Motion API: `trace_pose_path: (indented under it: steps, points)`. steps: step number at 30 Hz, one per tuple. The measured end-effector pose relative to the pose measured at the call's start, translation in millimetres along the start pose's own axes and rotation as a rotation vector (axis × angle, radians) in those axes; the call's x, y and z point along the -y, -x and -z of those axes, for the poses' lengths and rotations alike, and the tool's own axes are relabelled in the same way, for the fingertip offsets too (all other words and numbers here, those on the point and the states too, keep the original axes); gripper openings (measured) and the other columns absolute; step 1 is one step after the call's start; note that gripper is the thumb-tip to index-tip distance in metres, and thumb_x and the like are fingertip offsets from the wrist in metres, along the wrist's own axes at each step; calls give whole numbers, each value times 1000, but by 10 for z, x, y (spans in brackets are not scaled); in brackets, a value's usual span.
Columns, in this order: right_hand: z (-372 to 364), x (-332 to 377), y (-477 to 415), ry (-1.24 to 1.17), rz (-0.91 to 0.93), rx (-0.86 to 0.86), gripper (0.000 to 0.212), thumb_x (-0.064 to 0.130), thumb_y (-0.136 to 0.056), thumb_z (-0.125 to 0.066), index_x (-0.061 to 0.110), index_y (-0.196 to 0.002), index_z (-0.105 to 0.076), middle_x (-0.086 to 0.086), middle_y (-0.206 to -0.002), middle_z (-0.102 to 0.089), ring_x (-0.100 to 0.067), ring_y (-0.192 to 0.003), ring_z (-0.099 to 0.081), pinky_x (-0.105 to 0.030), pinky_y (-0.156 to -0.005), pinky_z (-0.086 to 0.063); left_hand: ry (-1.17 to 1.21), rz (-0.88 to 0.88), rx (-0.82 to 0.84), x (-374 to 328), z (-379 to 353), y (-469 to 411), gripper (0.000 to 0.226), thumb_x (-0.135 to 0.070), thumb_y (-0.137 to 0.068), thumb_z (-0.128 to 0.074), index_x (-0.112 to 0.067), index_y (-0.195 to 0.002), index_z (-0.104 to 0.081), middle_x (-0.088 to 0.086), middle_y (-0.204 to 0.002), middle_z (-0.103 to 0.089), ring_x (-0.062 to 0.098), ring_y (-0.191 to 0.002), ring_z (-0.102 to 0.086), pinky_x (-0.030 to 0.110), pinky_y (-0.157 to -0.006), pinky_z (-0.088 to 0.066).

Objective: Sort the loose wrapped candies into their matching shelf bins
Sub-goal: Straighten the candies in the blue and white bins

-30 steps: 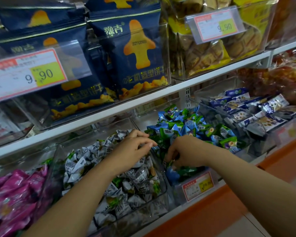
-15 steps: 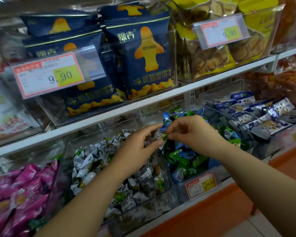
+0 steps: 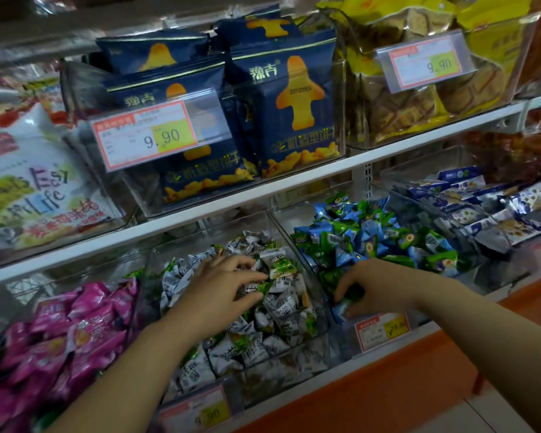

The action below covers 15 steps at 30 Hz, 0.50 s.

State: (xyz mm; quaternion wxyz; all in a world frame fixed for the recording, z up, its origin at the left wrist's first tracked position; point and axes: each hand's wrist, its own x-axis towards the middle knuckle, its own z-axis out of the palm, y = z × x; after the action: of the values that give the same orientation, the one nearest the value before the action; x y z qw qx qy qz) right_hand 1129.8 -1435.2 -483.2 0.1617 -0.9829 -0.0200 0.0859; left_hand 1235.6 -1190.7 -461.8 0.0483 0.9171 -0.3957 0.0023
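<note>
We face clear bins on a shelf above an orange base (image 3: pixel 388 389). Our left hand (image 3: pixel 219 292) rests, fingers spread, on white-and-green candies (image 3: pixel 281 310) in the middle bin (image 3: pixel 263 379). Our right hand (image 3: pixel 378 292) curls into blue-and-green candies (image 3: pixel 366 235) behind the neighbouring bin's price label (image 3: pixel 381 331); whether it grips one, we cannot tell. A narrow gap separates the bin rims from the white shelf edge (image 3: pixel 294 189) overhead.

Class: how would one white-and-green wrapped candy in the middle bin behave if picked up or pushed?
Probably light: the white-and-green candies are small puffy packets. Glossy wrappers suggest some slipperiness. Heaped loosely, one would likely slide or tumble, not roll.
</note>
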Motion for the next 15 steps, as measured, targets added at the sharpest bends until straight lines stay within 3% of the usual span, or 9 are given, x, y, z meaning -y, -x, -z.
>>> trace_pose_path:
  steps: [3,7,9,12,15]
  points:
    - [94,-29,-3,27,-5,-75,34,32,-85,-69,23,-117,-63,8,-121,-59,-7,-100,-55,-19,-84,-43,28,-22,-58,-55,13,-43,38,-49,-93,-47,-49,-131,-45,-20,-145,-29,10,-135,-23,39,-114,-19]
    - [314,-153,60,-85,-30,-435,35,37,-84,-68,26,-117,-62,9,-113,-57,-9,-96,-54,-25,-82,-45,106,-52,-128,-154,55,-126,35,-46,-95,-45,-46,-130,-47,-22,-142,-31,9,-132,-26,36,-110,-24]
    - [340,-262,97,-55,-127,-577,35,38,-85,-67,26,-117,-61,4,-120,-57,-18,-106,-54,-35,-86,-47,156,-74,-139,-220,47,-190,35,-45,-95,-45,-47,-130,-46,-22,-140,-33,7,-130,-29,34,-109,-26]
    - [267,-366,116,30,-246,-543,42,38,-83,-69,25,-122,-59,-3,-130,-55,-27,-122,-43,-45,-98,-42,179,-115,-116,-326,11,-294,38,-45,-96,-41,-48,-134,-41,-23,-144,-32,6,-130,-32,38,-113,-24]
    - [269,-293,95,-9,-116,-633,33,32,-86,-67,23,-117,-64,1,-124,-60,-22,-121,-46,-40,-102,-40,151,-141,-56,-406,-48,-365,40,-46,-98,-35,-51,-137,-32,-26,-149,-24,1,-137,-22,41,-118,-9]
